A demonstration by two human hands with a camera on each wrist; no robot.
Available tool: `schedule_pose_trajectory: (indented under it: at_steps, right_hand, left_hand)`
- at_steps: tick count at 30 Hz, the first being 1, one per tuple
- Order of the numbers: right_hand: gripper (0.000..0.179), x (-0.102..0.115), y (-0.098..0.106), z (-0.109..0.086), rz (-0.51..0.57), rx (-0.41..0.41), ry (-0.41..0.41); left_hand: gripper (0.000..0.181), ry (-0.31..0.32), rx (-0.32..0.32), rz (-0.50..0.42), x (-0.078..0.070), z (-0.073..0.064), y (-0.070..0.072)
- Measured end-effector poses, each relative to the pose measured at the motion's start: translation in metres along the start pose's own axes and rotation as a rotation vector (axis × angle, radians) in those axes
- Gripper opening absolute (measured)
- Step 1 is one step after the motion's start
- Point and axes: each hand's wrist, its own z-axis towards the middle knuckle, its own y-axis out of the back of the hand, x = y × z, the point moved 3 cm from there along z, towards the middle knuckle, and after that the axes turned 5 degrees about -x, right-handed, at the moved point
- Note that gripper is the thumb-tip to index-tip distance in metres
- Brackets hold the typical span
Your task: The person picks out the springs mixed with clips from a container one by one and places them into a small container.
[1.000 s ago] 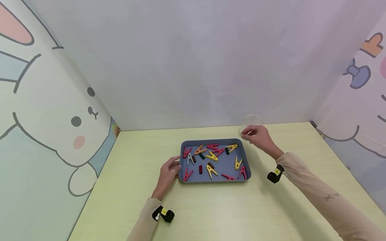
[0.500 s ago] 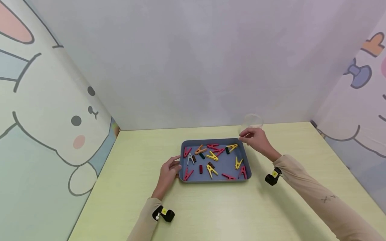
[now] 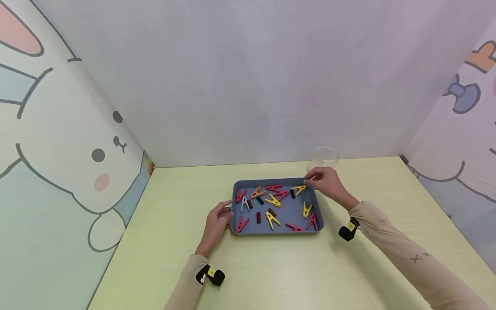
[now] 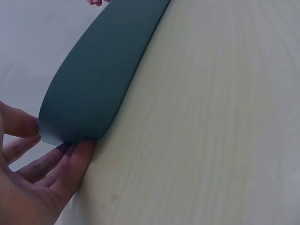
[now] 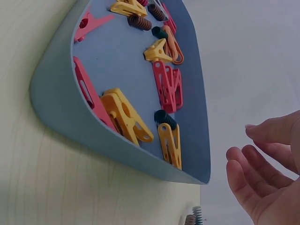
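A blue-grey tray [image 3: 279, 234] lies on the table, holding several red, yellow, orange and pale plastic clothespins [image 3: 272, 219]. Small dark coil springs [image 5: 139, 22] lie among them. My left hand [image 3: 217, 223] touches the tray's left end; in the left wrist view its fingers [image 4: 77, 164] lie against the end wall and lower corner. Over the tray's far right corner hovers my right hand [image 3: 327, 184], bent, near a yellow clothespin [image 5: 169, 145]. The right wrist view shows a gap between its thumb and fingers, with nothing held.
A clear round container [image 3: 325, 156] stands behind the right hand, close to the back wall. In the right wrist view, coil springs [image 5: 197, 215] show beyond the tray's edge. The pale wooden table [image 3: 279, 275] meets walls at the back and both sides.
My right hand has moved left and toward me, from beside the clear container to the tray's far right corner. The left hand and the tray have stayed in place.
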Motion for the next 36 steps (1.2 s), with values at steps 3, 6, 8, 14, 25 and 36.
schedule_pose_trajectory:
  at_steps: [3,6,8,14,25,36]
  right_hand:
    - [0.011,0.000,-0.002,0.001,0.002,0.010,0.010]
    - [0.012,0.002,-0.005,0.002,0.005,0.022,0.015]
    - [0.012,0.002,-0.007,0.002,0.009,0.027,0.015]
    - [0.011,0.001,-0.013,0.003,0.029,0.050,-0.011]
    - [0.008,0.000,-0.022,0.004,0.040,0.072,0.007]
    - [0.008,0.003,-0.033,0.005,0.007,0.093,-0.023]
  left_hand:
    - [0.040,0.014,0.011,-0.002,0.000,0.000,0.000]
    - [0.041,0.029,0.031,-0.016,-0.004,-0.001,0.001]
    - [0.042,0.029,0.045,-0.020,-0.012,-0.003,0.002]
    - [0.042,0.030,0.052,-0.007,-0.024,-0.008,0.003]
    - [0.042,0.013,0.047,0.016,-0.035,-0.012,0.003]
    - [0.041,0.016,0.053,0.011,-0.036,-0.013,0.004]
